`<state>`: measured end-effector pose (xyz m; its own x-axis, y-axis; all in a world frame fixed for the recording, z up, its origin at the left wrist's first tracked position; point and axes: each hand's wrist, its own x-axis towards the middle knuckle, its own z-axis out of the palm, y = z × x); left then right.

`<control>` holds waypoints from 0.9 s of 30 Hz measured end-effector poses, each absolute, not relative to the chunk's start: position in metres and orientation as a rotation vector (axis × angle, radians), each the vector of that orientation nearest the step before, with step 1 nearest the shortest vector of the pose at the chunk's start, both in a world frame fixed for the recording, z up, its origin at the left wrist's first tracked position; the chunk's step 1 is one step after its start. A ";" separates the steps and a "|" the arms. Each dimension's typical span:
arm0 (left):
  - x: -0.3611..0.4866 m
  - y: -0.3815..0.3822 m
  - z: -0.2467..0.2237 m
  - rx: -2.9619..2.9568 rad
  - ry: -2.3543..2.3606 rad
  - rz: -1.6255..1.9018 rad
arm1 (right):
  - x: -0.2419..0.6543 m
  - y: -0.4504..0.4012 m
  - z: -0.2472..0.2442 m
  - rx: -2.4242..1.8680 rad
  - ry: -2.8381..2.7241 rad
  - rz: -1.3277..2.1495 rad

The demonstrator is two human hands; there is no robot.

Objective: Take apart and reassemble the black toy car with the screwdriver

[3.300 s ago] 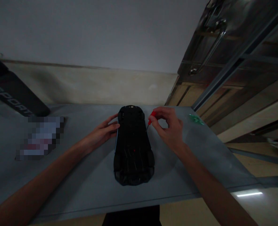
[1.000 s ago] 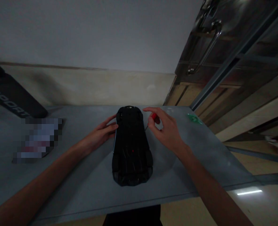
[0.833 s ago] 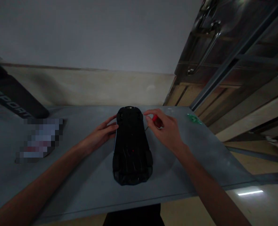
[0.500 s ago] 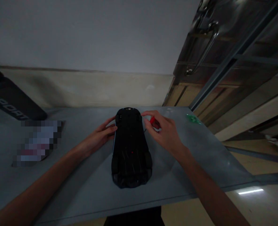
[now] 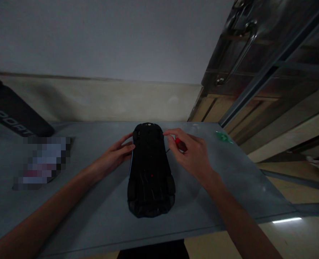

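Note:
A black toy car [image 5: 151, 162] lies upside down, its underside and wheels facing up. My left hand [image 5: 121, 148] steadies it from the left, thumb on the edge and fingers along the side near the far wheel. In my right hand [image 5: 190, 149] is a small screwdriver [image 5: 178, 140] with a red handle, mostly hidden by the fingers. Its thin dark shaft points toward the car's right side. The outstretched right index finger reaches the far right wheel.
The car rests on a grey table [image 5: 100, 208] against a wall. A black bottle marked SPORT [image 5: 16, 111] and a blurred flat item [image 5: 43, 163] are at the left. A green plastic scrap [image 5: 223, 137] lies near the right edge, beside a metal frame [image 5: 259, 82].
My right hand has shifted slightly right, and less of the red handle shows. My left hand and the car stay nearly in place.

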<state>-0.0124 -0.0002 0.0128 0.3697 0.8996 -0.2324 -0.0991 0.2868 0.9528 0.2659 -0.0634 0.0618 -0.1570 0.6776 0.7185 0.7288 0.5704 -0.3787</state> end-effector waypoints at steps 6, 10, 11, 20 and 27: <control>-0.012 0.000 0.011 1.069 0.918 0.823 | 0.270 -0.063 0.064 -1.112 -1.936 0.021; -0.015 0.002 0.006 1.069 0.905 0.832 | 0.269 -0.063 0.061 -1.250 -1.878 -0.021; -0.015 0.002 0.006 1.065 0.908 0.828 | 0.269 -0.064 0.060 -1.278 -1.853 -0.051; -0.013 -0.002 0.011 1.020 0.913 0.820 | 0.280 -0.059 0.062 -1.238 -1.768 0.192; -0.016 0.000 0.001 1.016 0.865 0.815 | 0.275 -0.066 0.069 -1.181 -1.905 -0.029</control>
<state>-0.0159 0.0004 0.0009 0.4269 0.8779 -0.2170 -0.1644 0.3113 0.9360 0.2749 -0.0661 0.0691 -0.1712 0.7159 0.6769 0.7364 0.5494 -0.3949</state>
